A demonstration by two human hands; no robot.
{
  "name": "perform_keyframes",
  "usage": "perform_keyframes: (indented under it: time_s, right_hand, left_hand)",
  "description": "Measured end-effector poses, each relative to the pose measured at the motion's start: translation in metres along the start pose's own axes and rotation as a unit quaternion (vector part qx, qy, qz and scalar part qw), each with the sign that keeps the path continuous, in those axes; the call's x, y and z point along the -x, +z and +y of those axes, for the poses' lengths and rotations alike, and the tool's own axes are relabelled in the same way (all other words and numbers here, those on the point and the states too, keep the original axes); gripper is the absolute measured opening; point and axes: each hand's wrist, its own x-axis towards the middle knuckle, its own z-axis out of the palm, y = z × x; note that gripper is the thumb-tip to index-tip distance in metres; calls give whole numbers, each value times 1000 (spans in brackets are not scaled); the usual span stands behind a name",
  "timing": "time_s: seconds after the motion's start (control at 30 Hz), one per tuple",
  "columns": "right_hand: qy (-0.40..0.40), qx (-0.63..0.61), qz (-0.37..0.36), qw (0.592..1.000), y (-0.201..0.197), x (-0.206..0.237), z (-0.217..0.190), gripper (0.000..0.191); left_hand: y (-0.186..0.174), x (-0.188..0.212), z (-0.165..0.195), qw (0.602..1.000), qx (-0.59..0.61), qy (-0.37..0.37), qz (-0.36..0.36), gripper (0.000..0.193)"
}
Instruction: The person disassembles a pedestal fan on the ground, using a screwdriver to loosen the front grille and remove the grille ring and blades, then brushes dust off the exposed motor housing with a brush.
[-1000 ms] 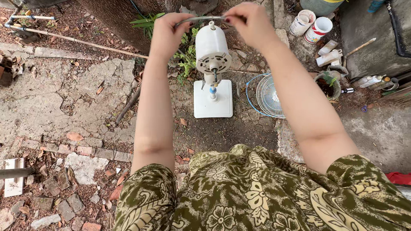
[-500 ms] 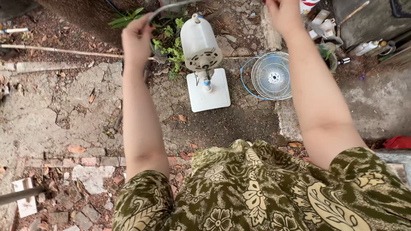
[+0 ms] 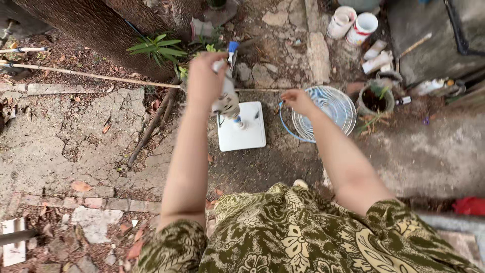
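Left hand on the fan body, right hand at the grille

The left hand (image 3: 204, 81) grips the white fan motor (image 3: 226, 101) above its square base (image 3: 242, 134); the right hand (image 3: 299, 101), fingers loosely curled (grip unclear), touches the round grille (image 3: 328, 114) beside a plant pot (image 3: 375, 99).

The ground (image 3: 76, 136) is cracked concrete and packed dirt, edged with old bricks and scattered dry leaves. On it stand a white square fan base (image 3: 242, 132) and, just to its right, a round wire fan guard (image 3: 328, 108). A long thin stick (image 3: 86, 75) lies across the upper left; two white cups (image 3: 353, 23) and a small pot (image 3: 375, 98) sit at the upper right.
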Motion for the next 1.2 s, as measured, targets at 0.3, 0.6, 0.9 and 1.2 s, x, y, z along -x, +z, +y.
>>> perform_keyframes:
  time_s: [0.3,0.6,0.9,1.2]
  right_hand:
    - [118,-300,126,938,-126,-53,52,71]
    - [155,-361,33,919,-158,-142,102,89]
    - [132,-387,43,911,-150,-280,125,82]
    - [187,-330,-9,925,-99,-469,120,75]
  left_hand:
    - [256,-34,-7,924,205,-324,8,47]
    - [316,-3,-100,891,181,-415,25,62]
    - [381,-124,-207,837,132,-530,-22,65]
    - [434,-216,-328,865,89,-494,29,46]
